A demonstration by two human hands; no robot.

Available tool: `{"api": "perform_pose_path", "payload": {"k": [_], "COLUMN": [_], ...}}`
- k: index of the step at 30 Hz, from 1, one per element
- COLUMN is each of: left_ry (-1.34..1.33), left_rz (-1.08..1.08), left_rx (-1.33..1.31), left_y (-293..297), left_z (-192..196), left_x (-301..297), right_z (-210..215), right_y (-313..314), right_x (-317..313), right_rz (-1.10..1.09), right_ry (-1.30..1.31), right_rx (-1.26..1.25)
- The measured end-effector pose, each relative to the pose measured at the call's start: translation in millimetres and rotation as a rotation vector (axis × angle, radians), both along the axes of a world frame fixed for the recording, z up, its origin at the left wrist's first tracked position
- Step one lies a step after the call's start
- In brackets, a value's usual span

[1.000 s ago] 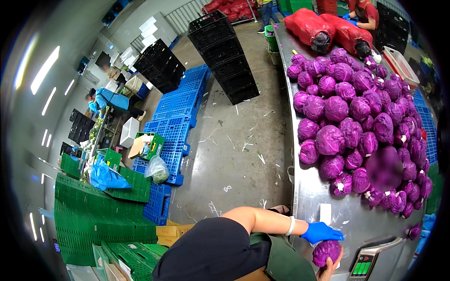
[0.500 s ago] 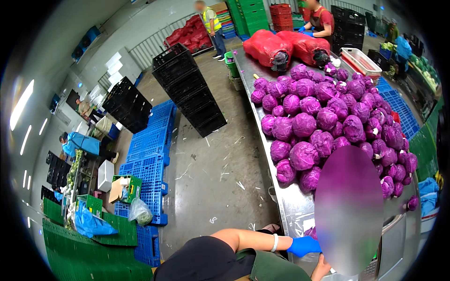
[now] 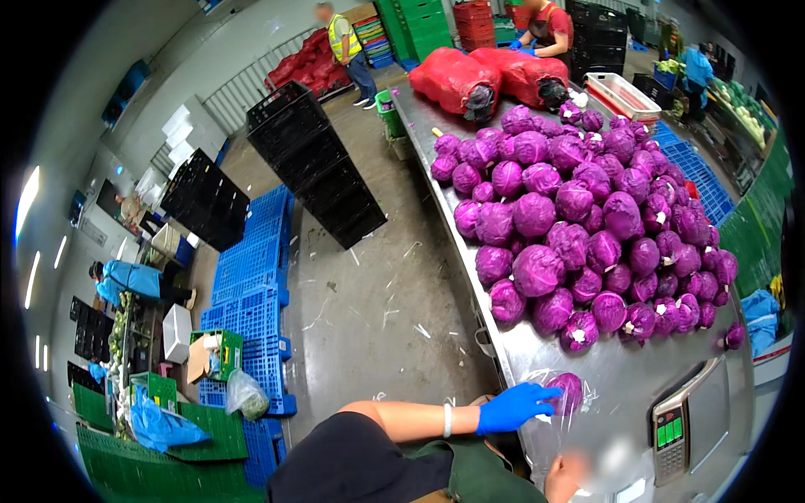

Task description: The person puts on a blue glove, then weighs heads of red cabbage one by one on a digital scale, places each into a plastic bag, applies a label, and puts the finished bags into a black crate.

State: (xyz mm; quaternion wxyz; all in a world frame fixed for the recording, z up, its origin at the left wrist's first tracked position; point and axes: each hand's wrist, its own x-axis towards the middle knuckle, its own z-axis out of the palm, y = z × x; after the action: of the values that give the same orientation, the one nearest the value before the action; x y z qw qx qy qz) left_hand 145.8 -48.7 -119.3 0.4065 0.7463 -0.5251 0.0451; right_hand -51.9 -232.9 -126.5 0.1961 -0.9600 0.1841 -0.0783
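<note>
A red cabbage (image 3: 567,394) in a clear plastic bag (image 3: 545,436) lies on the steel table near me. My left hand (image 3: 518,407), in a blue glove, has its fingers closed on the left side of the bagged cabbage. Nearer the front edge is my bare right hand (image 3: 565,478), by the loose end of the bag; a blur covers its fingers, so its grip is unclear. A large heap of red cabbages (image 3: 579,210) covers the table beyond my hands. To the right of the bag stands a scale (image 3: 671,436) with a lit green display and keypad.
Two red mesh sacks (image 3: 457,82) lie at the table's far end, near a worker in blue gloves. One loose cabbage (image 3: 734,335) sits at the right edge. Stacked black crates (image 3: 319,168) and blue pallets (image 3: 243,318) stand on the floor to the left.
The view has shifted, and a large blurred patch over the table is gone, exposing the scale. My left hand is now farther up, at the bagged cabbage. My right hand is lower in the view.
</note>
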Motion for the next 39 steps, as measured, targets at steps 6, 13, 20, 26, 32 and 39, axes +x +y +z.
{"api": "perform_pose_path", "payload": {"k": [6,13,20,26,32,39], "left_ry": [0.176,0.816,0.733,1.343,1.090,1.180], "left_rz": [0.200,0.271,0.411,0.304,0.309,0.282], "left_rx": [0.253,0.494,0.133,-0.133,0.076,-0.027], "left_y": [63,67,54,51,61,58], "left_z": [-18,-64,-96,-86,-60,-88], "left_x": [-48,-87,-97,-87,-79,-86], "right_z": [-5,-78,39,74,18,27], "right_y": [10,-39,8,102,126,118], "right_x": [-31,-69,-40,8,37,34], "right_rz": [0.002,0.306,0.231,0.510,0.641,0.507], "right_ry": [0.311,0.077,0.232,-0.141,0.013,-0.048], "right_rx": [-0.022,-0.199,-0.087,-0.026,0.146,0.416]}}
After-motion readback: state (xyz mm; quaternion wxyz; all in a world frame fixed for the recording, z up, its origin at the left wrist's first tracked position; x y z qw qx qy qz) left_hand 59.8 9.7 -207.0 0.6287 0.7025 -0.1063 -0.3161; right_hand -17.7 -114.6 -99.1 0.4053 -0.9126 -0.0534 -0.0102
